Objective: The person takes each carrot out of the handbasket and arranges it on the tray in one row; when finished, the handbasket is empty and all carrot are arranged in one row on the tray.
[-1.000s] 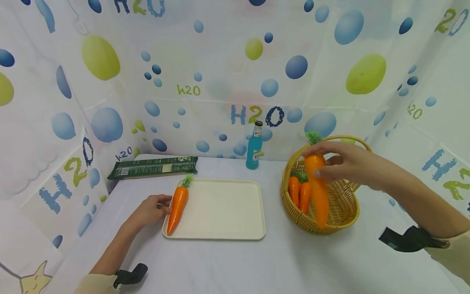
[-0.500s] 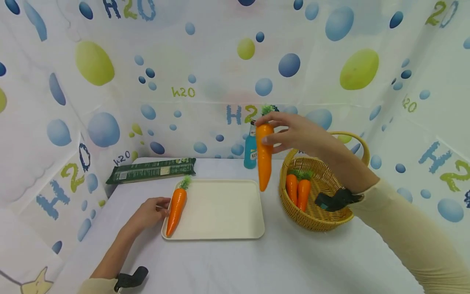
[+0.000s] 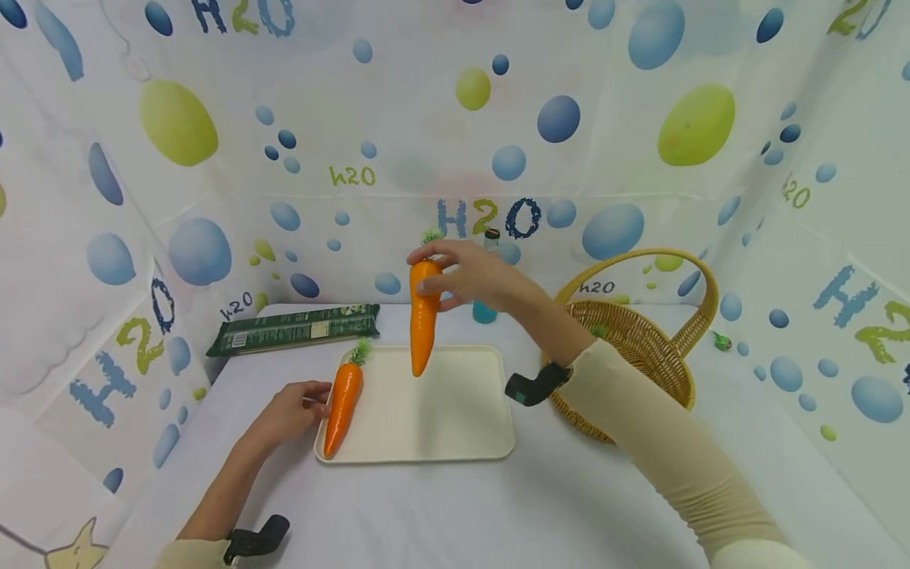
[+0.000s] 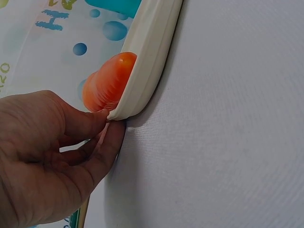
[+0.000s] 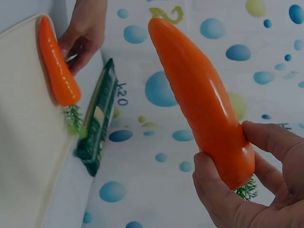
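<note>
My right hand (image 3: 465, 273) grips a carrot (image 3: 423, 324) near its leafy top, tip pointing down, above the cream tray (image 3: 455, 419). In the right wrist view the thumb and fingers pinch that carrot (image 5: 204, 95) around its thick end. A second carrot (image 3: 344, 407) lies along the tray's left side with its green leaves toward the back. My left hand (image 3: 290, 411) holds the tray's left rim; in the left wrist view its thumb and fingers (image 4: 111, 142) pinch the rim beside the lying carrot (image 4: 111, 80).
A wicker basket (image 3: 682, 356) with a tall handle stands at the right, partly behind my right forearm. A blue bottle (image 3: 485, 313) stands at the back, mostly hidden by the right hand. A long dark green packet (image 3: 295, 329) lies at the back left.
My right hand has carried the carrot left from over the basket, past the bottle, to above the tray. The left hand stays at the tray's rim.
</note>
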`<state>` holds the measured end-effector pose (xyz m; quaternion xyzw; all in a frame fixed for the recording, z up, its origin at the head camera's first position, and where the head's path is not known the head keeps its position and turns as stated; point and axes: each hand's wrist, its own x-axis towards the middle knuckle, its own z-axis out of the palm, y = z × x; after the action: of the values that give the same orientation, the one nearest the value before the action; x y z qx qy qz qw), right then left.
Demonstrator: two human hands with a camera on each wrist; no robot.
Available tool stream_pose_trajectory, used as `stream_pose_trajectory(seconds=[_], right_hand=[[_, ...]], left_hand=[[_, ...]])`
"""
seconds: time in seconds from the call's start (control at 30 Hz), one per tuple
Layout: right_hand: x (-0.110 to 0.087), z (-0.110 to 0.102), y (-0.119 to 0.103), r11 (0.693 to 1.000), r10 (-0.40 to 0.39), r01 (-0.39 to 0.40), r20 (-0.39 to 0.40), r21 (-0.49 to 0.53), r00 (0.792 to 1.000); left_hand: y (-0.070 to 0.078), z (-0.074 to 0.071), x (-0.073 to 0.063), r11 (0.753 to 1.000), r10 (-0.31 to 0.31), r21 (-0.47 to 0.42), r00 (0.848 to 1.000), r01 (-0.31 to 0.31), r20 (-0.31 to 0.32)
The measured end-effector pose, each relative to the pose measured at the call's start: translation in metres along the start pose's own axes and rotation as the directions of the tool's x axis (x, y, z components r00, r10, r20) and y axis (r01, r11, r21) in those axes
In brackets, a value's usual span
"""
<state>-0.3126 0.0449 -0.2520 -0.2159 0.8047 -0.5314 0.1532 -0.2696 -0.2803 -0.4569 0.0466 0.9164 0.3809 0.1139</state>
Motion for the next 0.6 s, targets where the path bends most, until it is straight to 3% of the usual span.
stream_pose_trajectory(seconds=[0.23,0.6], right_hand=[[0.025,0.034,0.033,0.993,0.076,-0.081,0.063,0.083,0.995],[0.052,0.072,0.068,0.985,0.150,-0.153,0.044,0.078,0.988]], left_hand=[[-0.004,0.002,0.001,1.000,0.008,-0.006,1.000,-0.008,-0.001],[-0.006,0.000,0.002,1.000,0.005,-0.021,1.000,-0.005,-0.002]])
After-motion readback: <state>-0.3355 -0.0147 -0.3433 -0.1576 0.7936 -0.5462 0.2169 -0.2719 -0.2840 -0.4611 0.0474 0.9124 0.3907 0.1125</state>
